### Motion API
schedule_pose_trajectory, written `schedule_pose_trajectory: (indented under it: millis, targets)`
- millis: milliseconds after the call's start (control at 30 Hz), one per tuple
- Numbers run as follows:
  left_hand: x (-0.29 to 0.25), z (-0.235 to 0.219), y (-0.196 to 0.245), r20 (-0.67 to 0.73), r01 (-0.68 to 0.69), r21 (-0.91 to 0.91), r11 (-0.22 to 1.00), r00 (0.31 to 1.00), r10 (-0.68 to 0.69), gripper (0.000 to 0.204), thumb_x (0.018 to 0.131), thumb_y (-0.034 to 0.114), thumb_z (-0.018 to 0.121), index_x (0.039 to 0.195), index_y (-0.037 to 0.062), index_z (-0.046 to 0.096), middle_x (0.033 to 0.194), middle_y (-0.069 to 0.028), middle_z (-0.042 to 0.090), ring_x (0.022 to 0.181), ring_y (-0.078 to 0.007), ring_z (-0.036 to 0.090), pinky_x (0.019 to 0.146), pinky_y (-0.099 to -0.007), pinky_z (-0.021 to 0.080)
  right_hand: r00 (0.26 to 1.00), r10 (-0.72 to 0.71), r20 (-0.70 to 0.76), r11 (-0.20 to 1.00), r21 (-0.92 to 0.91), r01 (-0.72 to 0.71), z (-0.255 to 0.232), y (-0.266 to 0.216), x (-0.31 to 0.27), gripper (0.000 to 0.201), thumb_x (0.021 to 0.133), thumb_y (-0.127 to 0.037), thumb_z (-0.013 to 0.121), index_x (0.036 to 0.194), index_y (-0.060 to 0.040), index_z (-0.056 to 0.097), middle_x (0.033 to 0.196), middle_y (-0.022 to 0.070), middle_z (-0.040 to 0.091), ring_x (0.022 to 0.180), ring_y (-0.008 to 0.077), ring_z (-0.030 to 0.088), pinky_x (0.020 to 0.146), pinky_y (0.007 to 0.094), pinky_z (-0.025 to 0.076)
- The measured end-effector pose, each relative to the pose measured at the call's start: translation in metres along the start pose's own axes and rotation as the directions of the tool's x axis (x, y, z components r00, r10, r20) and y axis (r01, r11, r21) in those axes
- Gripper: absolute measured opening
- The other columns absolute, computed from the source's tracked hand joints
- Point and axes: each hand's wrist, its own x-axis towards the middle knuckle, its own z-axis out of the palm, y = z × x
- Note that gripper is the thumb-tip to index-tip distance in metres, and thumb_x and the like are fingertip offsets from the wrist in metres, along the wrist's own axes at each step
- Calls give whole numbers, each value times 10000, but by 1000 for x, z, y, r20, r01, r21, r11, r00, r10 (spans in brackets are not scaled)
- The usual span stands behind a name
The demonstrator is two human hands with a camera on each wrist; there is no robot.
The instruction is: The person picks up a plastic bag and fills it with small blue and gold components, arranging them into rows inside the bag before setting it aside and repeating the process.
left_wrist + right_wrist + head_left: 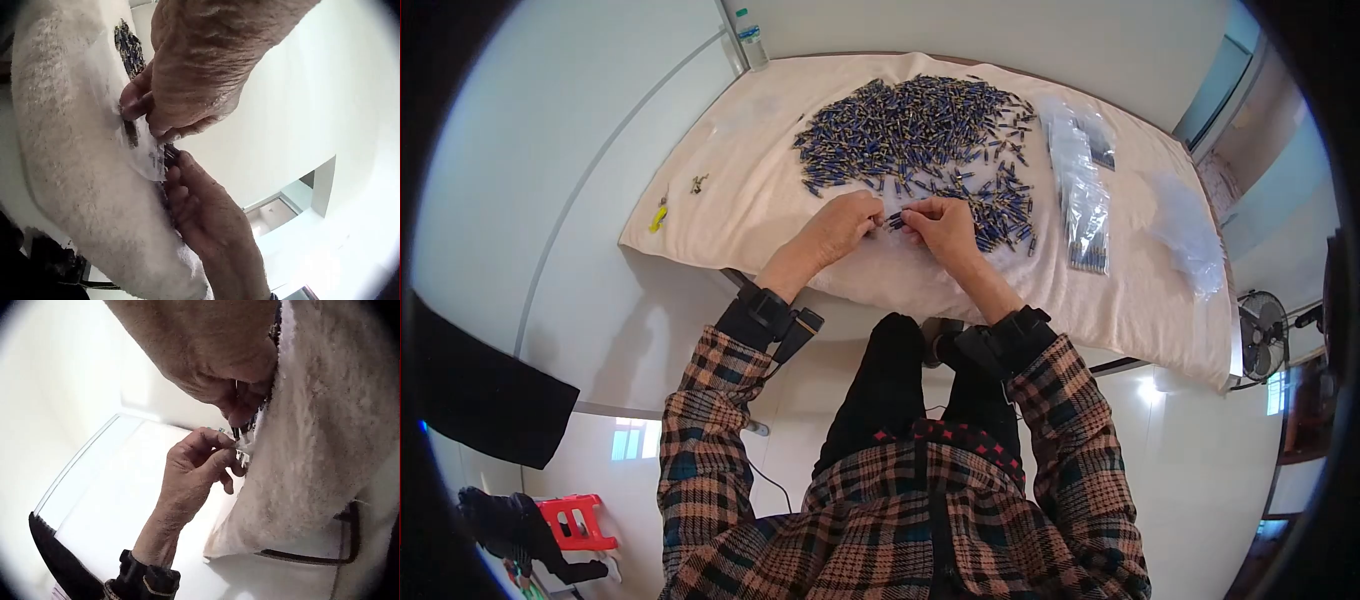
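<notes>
Near the front edge of the cloth, the left hand (846, 226) pinches the edge of a clear plastic bag (140, 153). Close beside it, the right hand (945, 232) holds a few small dark pen-like pieces (895, 220) between thumb and fingers, their ends at the bag's opening. In the left wrist view the right hand (206, 215) is below the left hand (194, 69), with the dark pieces (170, 152) between them. The right wrist view shows the left hand's (190, 469) fingertips at the bag and the right hand (219, 356) above.
A large pile of blue and gold pieces (900, 125) covers the middle of the cloth (750, 215). Filled clear bags (1085, 220) lie right of it, then loose empty bags (1187, 235). A yellow tool (658, 217) lies at left; a bottle (751, 40) stands at the back left corner.
</notes>
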Motion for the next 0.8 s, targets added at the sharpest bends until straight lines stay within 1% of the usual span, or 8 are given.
schedule_pose_trajectory:
  millis: [133,267,367,400,500,633,733,800]
  targets:
    - [-3,1,-1,-29,-13,-35,999,1000,12,88,734,4,536,820,10,554,784,-143,555,763,-320,557,693,-370,457,999,-52,14,999,12,52,1,6,5,93,802,-17,662,840,68,663,686,83,657,575,114,630,493,227,508]
    - [-5,1,-3,-51,-33,-61,998,998,30,90,740,-3,533,826,11,556,779,-140,548,755,-313,559,691,-361,460,996,23,89,1000,-3,-23,-1,5,9,85,799,-8,657,832,70,663,674,73,653,569,106,624,487,230,505]
    - [-6,-1,-4,-56,-29,-82,996,998,24,89,746,-4,534,830,12,558,775,-138,547,746,-311,559,684,-357,462,996,5,93,994,-105,5,1,0,8,87,796,-13,656,829,66,667,671,71,652,556,94,611,468,221,481]
    - [-6,-1,-4,-63,-37,-69,997,998,32,83,750,-2,535,829,11,557,775,-135,548,741,-309,559,678,-354,463,995,3,96,994,-105,7,1,0,9,87,796,-13,656,829,66,667,671,71,652,556,94,611,468,221,481]
    - [-6,1,-4,-75,-50,-45,998,996,47,73,757,2,536,827,8,554,774,-131,549,731,-306,559,667,-348,464,981,-43,189,988,-137,70,-4,2,11,93,785,-26,664,832,53,675,658,61,650,533,83,590,457,214,457]
    - [-2,1,-2,-70,-25,-80,996,997,19,120,734,-14,556,852,11,552,764,-121,548,725,-277,566,656,-338,462,966,-25,258,980,-182,74,-6,1,15,107,774,-46,677,841,36,685,645,53,650,513,75,572,452,210,440]
    - [-6,-1,-1,-25,170,-235,957,983,-181,190,705,-37,577,887,14,555,757,-114,538,711,-249,560,651,-337,459,967,-28,252,972,-219,85,-5,0,15,109,768,-49,683,842,30,692,644,54,655,511,76,573,459,211,443]
    - [-11,1,-11,-54,141,-192,971,987,-154,214,700,-47,580,904,15,553,769,-115,533,709,-243,555,649,-340,457,968,-28,251,968,-234,89,-4,-1,16,110,764,-50,685,842,27,695,644,55,657,511,76,573,462,211,444]
